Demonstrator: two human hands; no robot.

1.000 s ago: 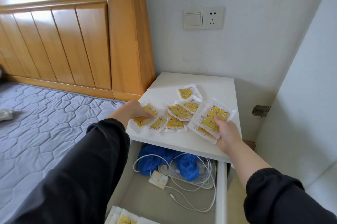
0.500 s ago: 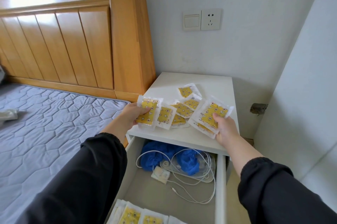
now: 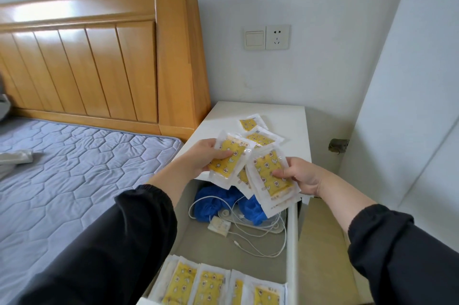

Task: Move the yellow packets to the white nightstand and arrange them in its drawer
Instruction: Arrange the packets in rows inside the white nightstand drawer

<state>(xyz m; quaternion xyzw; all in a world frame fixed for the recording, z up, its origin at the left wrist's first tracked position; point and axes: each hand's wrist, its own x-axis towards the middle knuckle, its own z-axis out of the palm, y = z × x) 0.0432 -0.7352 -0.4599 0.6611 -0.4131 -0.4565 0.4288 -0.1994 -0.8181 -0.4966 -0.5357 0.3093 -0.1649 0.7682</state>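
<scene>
My left hand (image 3: 202, 159) grips a small stack of yellow packets (image 3: 229, 158) above the front edge of the white nightstand (image 3: 291, 118). Close beside it, my right hand (image 3: 301, 175) holds another stack of yellow packets (image 3: 269, 175) over the open drawer (image 3: 291, 237). Two loose packets (image 3: 258, 137) lie on the nightstand top behind my hands. A row of several packets (image 3: 206, 285) lies flat along the drawer's near end.
At the drawer's back sit blue cloth (image 3: 250, 209), a white cable (image 3: 260, 235) and a small white box (image 3: 219, 225). A wooden headboard (image 3: 124, 61) and grey mattress (image 3: 74, 168) are on the left. A white wall panel (image 3: 407, 106) stands on the right.
Both hands have lifted their packets off the nightstand top and drawn them together toward me, over the drawer. Fewer packets lie on the top.
</scene>
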